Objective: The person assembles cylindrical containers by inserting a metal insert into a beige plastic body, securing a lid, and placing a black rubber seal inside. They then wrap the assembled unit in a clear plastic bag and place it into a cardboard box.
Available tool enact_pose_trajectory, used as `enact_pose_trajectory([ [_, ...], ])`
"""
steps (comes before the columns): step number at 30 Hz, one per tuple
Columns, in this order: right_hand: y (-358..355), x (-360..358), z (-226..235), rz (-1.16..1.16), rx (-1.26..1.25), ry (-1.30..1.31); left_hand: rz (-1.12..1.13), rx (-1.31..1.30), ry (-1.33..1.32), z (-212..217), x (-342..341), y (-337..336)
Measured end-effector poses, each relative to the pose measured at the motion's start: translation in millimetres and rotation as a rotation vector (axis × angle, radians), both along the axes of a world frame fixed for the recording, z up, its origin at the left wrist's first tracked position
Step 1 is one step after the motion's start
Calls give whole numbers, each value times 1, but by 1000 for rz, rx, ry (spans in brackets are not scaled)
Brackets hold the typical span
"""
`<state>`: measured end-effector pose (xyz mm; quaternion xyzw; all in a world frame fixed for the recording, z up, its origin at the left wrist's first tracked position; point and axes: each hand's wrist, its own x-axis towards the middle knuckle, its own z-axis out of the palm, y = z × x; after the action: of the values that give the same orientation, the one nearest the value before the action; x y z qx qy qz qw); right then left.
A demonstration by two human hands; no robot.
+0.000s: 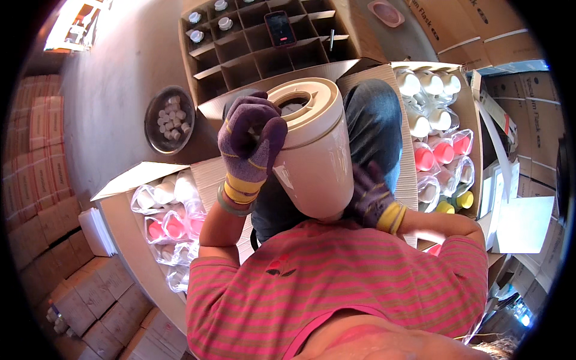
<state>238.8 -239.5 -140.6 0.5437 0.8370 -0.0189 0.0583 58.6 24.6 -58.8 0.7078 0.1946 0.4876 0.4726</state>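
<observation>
A pale pinkish-white vacuum flask body [317,171] with a cream ring top [327,96] leans tilted between my knees, its narrower lower end against my striped shirt. Its round mouth faces up and away from me, with something whitish inside. My left hand [252,135], in a purple glove with a yellow cuff, is closed at the left of the ring, fingers curled against the rim. Down at the lower right side of the flask is my right hand [371,195], gloved alike. Its fingers look stretched and slightly blurred; whether they touch the flask is partly hidden.
Ahead stands a divided carton [237,72] with several white-capped bottles, a phone [280,29] and a pen-like stick [332,40]. A metal bowl [170,120] holds small white pieces. Cartons of plastic-wrapped parts flank me, left [129,231] and right [477,174]. Stacked boxes line both sides.
</observation>
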Motion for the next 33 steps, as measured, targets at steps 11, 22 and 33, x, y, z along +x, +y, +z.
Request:
enact_pose_trajectory([
  [11, 162, 39, 149, -23, 418, 867, -168, -69, -48, 14, 23, 4],
  [22, 175, 86, 80, 212, 278, 1283, -208, 91, 79, -3, 17, -19],
  [33, 175, 27, 161, 88, 204, 777, -583, -494, 34, -6, 46, 24],
])
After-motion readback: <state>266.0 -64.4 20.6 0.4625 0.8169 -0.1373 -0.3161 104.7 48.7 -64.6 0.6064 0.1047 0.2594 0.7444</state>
